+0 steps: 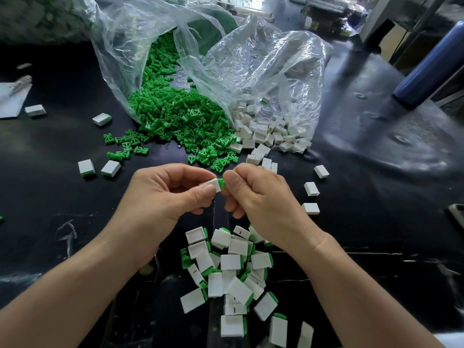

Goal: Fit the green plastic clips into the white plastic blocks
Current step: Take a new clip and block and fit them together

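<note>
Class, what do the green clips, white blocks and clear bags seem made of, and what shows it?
Green clips: probably moulded hard plastic; even colour, identical crisp shapes. White blocks: likely rigid plastic too, matt, with sharp edges. Clear bags: thin plastic film; see-through, crinkled, glossy glints.

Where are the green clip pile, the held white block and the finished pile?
green clip pile (175, 114): head view, heap's middle.
held white block (212, 184): head view, white top face.
finished pile (231, 262): head view, a middle block.
</note>
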Action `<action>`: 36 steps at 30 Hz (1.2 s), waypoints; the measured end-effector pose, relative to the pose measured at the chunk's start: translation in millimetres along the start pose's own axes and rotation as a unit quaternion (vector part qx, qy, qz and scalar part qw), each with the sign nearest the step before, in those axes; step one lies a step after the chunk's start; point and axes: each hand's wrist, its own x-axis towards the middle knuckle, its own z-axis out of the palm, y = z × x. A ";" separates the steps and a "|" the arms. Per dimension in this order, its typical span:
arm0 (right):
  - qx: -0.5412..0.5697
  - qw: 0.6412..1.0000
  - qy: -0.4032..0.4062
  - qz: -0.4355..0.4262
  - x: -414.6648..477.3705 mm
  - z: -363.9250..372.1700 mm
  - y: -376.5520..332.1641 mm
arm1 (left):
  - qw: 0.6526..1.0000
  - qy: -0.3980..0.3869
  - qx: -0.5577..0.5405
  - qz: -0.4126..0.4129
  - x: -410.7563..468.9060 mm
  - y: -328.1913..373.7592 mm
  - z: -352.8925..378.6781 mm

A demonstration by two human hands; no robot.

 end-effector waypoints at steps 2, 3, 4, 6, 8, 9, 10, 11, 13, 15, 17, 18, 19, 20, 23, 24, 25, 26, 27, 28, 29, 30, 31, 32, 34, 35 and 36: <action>-0.004 1.000 0.005 -0.011 0.0 0.2 0.8 | 1.000 -0.013 -0.001 -0.014 0.1 -0.6 -0.6; -0.008 1.000 0.006 -0.019 -0.5 0.7 1.0 | 0.999 -0.028 -0.004 -0.025 -0.3 -0.4 -0.8; -0.014 0.999 0.007 -0.028 -1.2 1.3 0.9 | 0.998 -0.045 -0.008 -0.035 -0.7 0.3 -1.0; -0.030 0.999 0.005 -0.041 -2.0 1.9 1.0 | 0.997 -0.063 -0.004 -0.043 -1.6 1.9 -1.5; -0.052 0.997 -0.003 -0.056 -2.5 1.0 1.0 | 0.997 -0.065 0.011 -0.038 -2.1 2.9 -2.4; -0.072 0.995 -0.008 -0.071 -2.7 0.1 0.8 | 0.997 -0.066 0.018 -0.034 -2.5 3.3 -2.6; -0.095 0.991 -0.013 -0.089 -2.8 -1.0 0.3 | 0.997 -0.069 0.026 -0.028 -3.2 4.1 -2.9; -0.119 0.987 -0.017 -0.106 -2.9 -1.6 0.0 | 0.996 -0.073 0.037 -0.022 -4.1 5.2 -3.1; -0.164 0.977 -0.026 -0.131 -3.2 -2.2 -0.9 | 0.994 -0.083 0.067 -0.003 -6.0 7.2 -2.9; -0.198 0.968 -0.031 -0.153 -3.4 -2.0 -1.5 | 0.990 -0.090 0.103 0.015 -7.4 7.6 -2.3; -0.209 0.964 -0.022 -0.166 -3.3 -1.9 -2.7 | 0.990 -0.087 0.107 0.020 -7.3 7.4 -1.4; -0.203 0.965 -0.009 -0.167 -3.3 -1.5 -3.2 | 0.993 -0.082 0.089 0.015 -6.7 6.8 -1.4; -0.193 0.967 0.008 -0.166 -3.4 -0.7 -3.1 | 0.995 -0.076 0.060 0.007 -5.9 6.2 -0.7; -0.178 0.970 0.030 -0.163 -3.6 0.7 -2.9 | 0.997 -0.066 0.029 -0.002 -5.5 5.1 0.2; -0.132 0.976 0.100 -0.139 -5.3 9.3 -3.0 | 0.999 -0.029 -0.042 -0.018 -5.7 0.5 4.9; -0.119 0.978 0.111 -0.128 -5.5 12.6 -2.8 | 0.998 -0.021 -0.051 -0.019 -5.8 -0.5 6.3; -0.106 0.980 0.114 -0.120 -5.7 15.7 -2.6 | 0.998 -0.016 -0.055 -0.019 -5.7 -0.7 7.3; -0.097 0.982 0.112 -0.115 -5.9 17.6 -2.2 | 0.998 -0.015 -0.055 -0.020 -5.2 -0.4 7.3; -0.092 0.984 0.105 -0.111 -6.0 17.9 -1.9 | 0.998 -0.017 -0.051 -0.022 -4.5 0.4 6.5; -0.089 0.987 0.088 -0.105 -5.8 16.6 -1.6 | 0.999 -0.020 -0.043 -0.026 -3.9 1.1 5.0; -0.087 0.990 0.060 -0.095 -4.8 13.5 -0.9 | 0.999 -0.024 -0.031 -0.031 -3.1 1.3 3.4; -0.086 0.993 0.024 -0.080 -3.8 9.0 -0.4 | 0.999 -0.031 -0.015 -0.035 -2.7 1.0 2.0; -0.089 0.994 -0.016 -0.064 -2.7 3.4 0.1 | 0.998 -0.040 0.003 -0.038 -2.6 0.3 1.5; -0.096 0.993 -0.054 -0.049 -1.7 -2.7 0.3 | 0.998 -0.052 0.019 -0.043 -3.0 -0.6 1.6; -0.121 0.986 -0.115 -0.027 -0.1 -13.9 -0.3 | 0.995 -0.076 0.039 -0.052 -4.5 -1.7 3.1; -0.135 0.981 -0.139 -0.019 0.0 -18.5 -0.7 | 0.994 -0.087 0.046 -0.057 -5.2 -1.6 4.0; -0.149 0.976 -0.160 -0.013 -0.2 -22.4 -1.2 | 0.992 -0.097 0.052 -0.061 -5.9 -1.2 4.6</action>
